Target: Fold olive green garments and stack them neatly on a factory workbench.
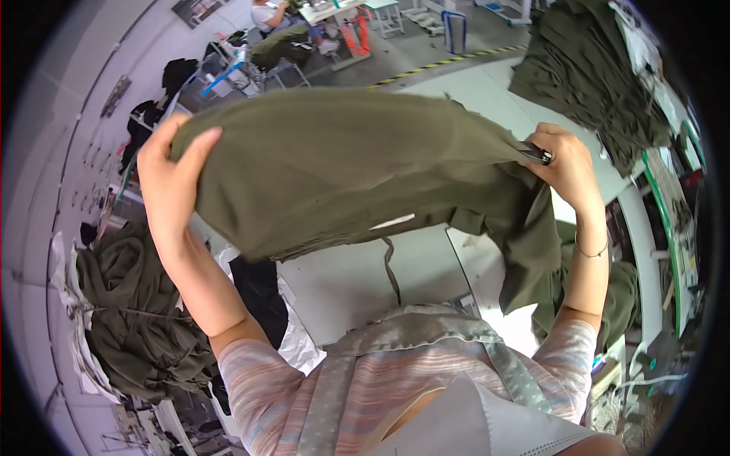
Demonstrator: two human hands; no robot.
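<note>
Where the view runs outward from the worktable (334,292) at centre, a heap of dark olive garments (141,327) lies at 8 o'clock, with black cloth (258,296) and crumpled white sheeting (303,342) nearer in. A seated co-worker (266,17) appears at 11 o'clock; black-and-yellow floor tape (433,69) runs at 1 o'clock. A second olive heap (589,72) stands at 2 o'clock, and loose olive cloth (621,296) lies past 3 o'clock, partly behind the right forearm.

The olive garment (334,152) is raised above the worktable, obstructing sight of its far part, and spans both hands. The left hand (169,163), near 10 o'clock, clasps its left end, thumb on the near face, fingers behind. The right hand (564,163), near 2 o'clock, is closed on its right end and on a small black-and-silver tool (538,154), type not determinable. Loose folds hang toward 4 o'clock.
</note>
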